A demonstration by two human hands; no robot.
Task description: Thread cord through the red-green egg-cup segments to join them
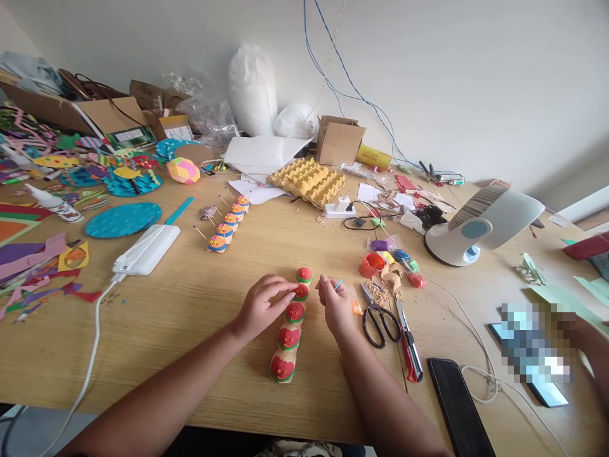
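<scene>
- Nearest, a dark phone (459, 406) lies face up at the table (190, 355) edge, by your right forearm. I judge a backward elbow sweep could push it off.
- Your left hand (259, 308) has its fingers bent and close together, tips on the caterpillar (288, 337). It touches the second cup from the far end. The thumb is hidden, so I cannot tell whether it grips or only rests.
- The caterpillar is a row of red cups with green rims, lying end-on between your hands at the middle of the table.
- Your right hand (335, 304) is just beside the far cups and pinches a blue bit (337, 285) between thumb and forefinger. The bit is very small; a loosened pinch would likely lose it among the shavings.
- The cups look light and thin. Hard pressure from the left fingertips could dent one or skew the row.
- Scissors (378, 322) and a red knife (409, 346) lie just right of your right wrist. I cannot tell if the blade is out, so a blind reach there could nick you.
- At the right edge another person's hand (587, 333) holds a blurred device, well apart from yours.
- A white cable (92, 343) runs from a power bank (147, 249) over the near left edge. A snag could drag the bank along.
- Farther off stand a second, orange caterpillar (229, 223) and a fan (480, 225).
- An egg tray (307, 181) sits beyond those.
</scene>
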